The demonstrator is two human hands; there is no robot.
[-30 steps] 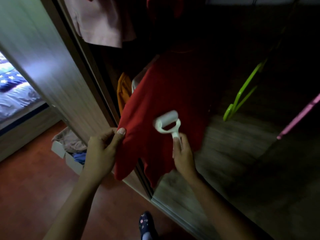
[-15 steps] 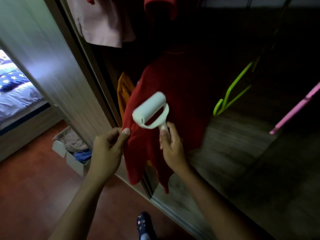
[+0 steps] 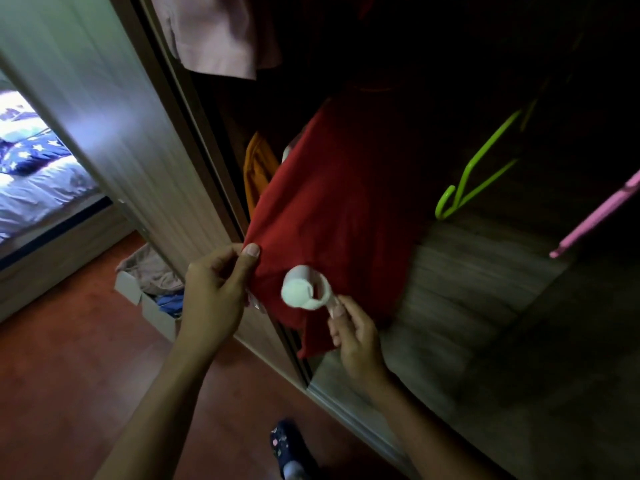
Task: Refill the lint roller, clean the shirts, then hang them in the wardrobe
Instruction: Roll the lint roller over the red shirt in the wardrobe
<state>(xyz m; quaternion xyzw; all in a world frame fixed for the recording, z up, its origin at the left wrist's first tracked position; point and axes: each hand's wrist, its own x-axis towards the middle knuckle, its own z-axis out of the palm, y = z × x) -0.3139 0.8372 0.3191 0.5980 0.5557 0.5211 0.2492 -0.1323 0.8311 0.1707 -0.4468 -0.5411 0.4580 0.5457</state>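
Observation:
A red shirt (image 3: 332,209) hangs inside the dark wardrobe (image 3: 485,271), its lower part pulled out toward me. My left hand (image 3: 214,292) pinches the shirt's left edge between thumb and fingers, holding the cloth taut. My right hand (image 3: 353,337) grips the handle of a white lint roller (image 3: 304,289), whose roll lies against the lower part of the shirt. The top of the shirt and its hanger are lost in the dark.
A pale pink garment (image 3: 214,32) hangs above at the left, an orange one (image 3: 258,168) behind the red shirt. A green hanger (image 3: 474,174) and a pink hanger (image 3: 599,216) dangle at the right. The sliding door (image 3: 104,109) stands left; a box of clothes (image 3: 149,289) sits on the floor.
The lint roller went up the shirt and has now come back down to its lower part. My left hand kept its pinch on the shirt's edge.

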